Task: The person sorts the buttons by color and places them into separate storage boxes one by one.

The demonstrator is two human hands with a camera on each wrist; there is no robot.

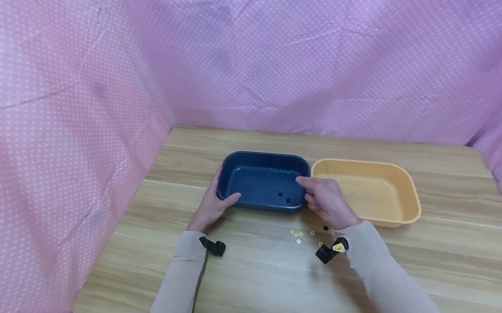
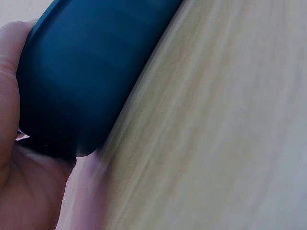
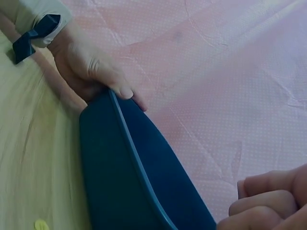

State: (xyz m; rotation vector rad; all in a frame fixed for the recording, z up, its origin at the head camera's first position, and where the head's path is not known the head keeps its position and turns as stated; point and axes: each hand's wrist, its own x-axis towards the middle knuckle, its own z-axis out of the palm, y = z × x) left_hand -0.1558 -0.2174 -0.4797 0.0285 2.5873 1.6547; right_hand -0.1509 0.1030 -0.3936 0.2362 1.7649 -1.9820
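My left hand (image 1: pixel 210 207) grips the near left corner of a dark blue plastic basin (image 1: pixel 258 207), thumb at the front rim and fingers along the outer side. In the left wrist view the same basin (image 2: pixel 91 72) fills the palm side of the hand. Two small dark discs (image 1: pixel 288 200), like buttons, lie on its floor at the right. Over the basin's right end is my right hand (image 1: pixel 328 201), fingers curled and index fingertip pointing inward. At that fingertip the right wrist view shows a thin dark edge; I cannot tell whether it is a held disc.
Touching the blue basin on the right is a yellow basin (image 1: pixel 410 214), partly behind my right hand. Several small yellow buttons (image 1: pixel 299 241) lie on the wooden table (image 1: pixel 255 289) in front, with one dark disc (image 1: pixel 325 228) near my right wrist. Pink dotted cloth (image 1: pixel 259 76) hangs around the table.
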